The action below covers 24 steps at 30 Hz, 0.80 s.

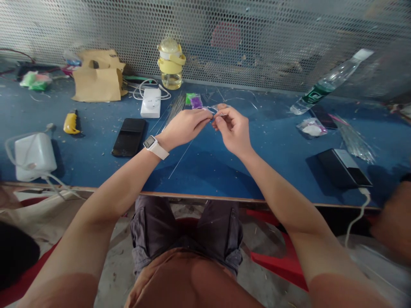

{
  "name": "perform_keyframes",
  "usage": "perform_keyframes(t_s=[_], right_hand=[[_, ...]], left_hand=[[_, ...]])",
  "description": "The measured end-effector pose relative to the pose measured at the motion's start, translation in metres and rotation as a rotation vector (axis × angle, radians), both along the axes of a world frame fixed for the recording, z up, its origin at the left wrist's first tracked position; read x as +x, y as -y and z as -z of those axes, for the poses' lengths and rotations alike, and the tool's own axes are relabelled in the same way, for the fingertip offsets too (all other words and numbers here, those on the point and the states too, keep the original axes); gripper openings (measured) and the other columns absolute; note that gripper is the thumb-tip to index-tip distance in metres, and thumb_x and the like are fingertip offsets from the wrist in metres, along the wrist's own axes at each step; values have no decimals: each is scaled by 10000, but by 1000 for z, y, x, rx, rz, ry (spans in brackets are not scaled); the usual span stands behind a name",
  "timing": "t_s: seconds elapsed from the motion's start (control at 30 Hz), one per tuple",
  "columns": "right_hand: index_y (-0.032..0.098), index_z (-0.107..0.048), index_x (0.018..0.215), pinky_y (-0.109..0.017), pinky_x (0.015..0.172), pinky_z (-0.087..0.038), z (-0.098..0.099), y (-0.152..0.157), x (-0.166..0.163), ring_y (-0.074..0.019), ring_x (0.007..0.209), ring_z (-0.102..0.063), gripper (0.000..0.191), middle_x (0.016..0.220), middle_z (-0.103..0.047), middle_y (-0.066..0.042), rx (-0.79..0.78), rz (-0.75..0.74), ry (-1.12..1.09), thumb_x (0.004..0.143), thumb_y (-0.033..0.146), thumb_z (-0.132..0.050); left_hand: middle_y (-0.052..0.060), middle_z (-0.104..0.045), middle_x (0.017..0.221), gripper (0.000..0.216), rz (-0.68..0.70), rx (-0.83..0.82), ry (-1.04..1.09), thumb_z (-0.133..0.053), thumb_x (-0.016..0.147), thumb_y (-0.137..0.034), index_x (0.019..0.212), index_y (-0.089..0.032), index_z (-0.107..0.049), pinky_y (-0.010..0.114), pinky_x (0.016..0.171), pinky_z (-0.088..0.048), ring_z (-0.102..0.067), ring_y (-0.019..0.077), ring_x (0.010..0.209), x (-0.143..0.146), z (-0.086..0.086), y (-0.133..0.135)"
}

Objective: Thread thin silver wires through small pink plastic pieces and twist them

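Observation:
My left hand (183,127), with a white watch on its wrist, is closed in a pinch above the blue table. Its fingertips nearly meet those of my right hand (235,131), which is pinched too. Between them runs a thin silvery wire (188,147), its loose end trailing down toward the table's front edge. A tiny piece at the right fingertips is too small to make out. Behind the left hand lies a bundle of thin wires (176,108). Close by are a purple packet (196,101) and a green packet (189,98).
Left on the table are a black phone (129,137), a yellow cutter (71,123), a white charger (150,102) and brown paper (98,83). A yellow-lidded bottle (171,64) stands behind. Rightward are a water bottle (324,87), more wires (355,139) and a power bank (343,168). People sit on both sides.

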State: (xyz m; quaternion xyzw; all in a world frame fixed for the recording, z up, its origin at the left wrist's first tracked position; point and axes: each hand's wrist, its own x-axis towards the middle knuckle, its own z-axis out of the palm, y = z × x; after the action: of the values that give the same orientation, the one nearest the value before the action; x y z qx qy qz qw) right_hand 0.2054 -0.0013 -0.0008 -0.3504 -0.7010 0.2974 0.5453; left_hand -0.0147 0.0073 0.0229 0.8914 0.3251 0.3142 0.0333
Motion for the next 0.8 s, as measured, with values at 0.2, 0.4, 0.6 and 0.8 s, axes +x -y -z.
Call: perform_keyframes(t_s=[0.2,0.4,0.6,0.8], right_hand=[[303,-728,1029,-440,795,-663,-1,2,-1,-241,822,-749,640,872,-738,-38,-15,2,-24,946,937,-729],[306,-719,1087,-408,776,-656,3,-3,-1,-216,814,-727,605,879,-712,-24,-11,-24,-34,985,903,-712],[293,-733,1040,-387,740,-648,-1,1,-2,-194,770,-724,585,838,-706,-9,-10,-34,-76,985,876,-739],[294,-744,1003,-378,738,-658,-7,3,-1,-188,779,-724,594,861,-715,-12,-32,-20,-80,971,887,-747]], left_hand=[[104,-866,1120,309,-92,24,-21,-513,1174,-224,1220,-234,-818,337,829,-576,-818,237,993,2,-1,6],[103,-859,1096,295,-182,82,9,-513,1185,-237,1298,-235,-785,310,761,-558,-806,217,928,9,2,12],[121,-827,1048,273,-224,111,-6,-510,1188,-231,1239,-215,-778,320,731,-553,-783,213,855,17,4,20],[97,-839,1020,273,-237,113,5,-518,1205,-277,1259,-250,-784,311,730,-548,-788,205,847,15,4,23]])
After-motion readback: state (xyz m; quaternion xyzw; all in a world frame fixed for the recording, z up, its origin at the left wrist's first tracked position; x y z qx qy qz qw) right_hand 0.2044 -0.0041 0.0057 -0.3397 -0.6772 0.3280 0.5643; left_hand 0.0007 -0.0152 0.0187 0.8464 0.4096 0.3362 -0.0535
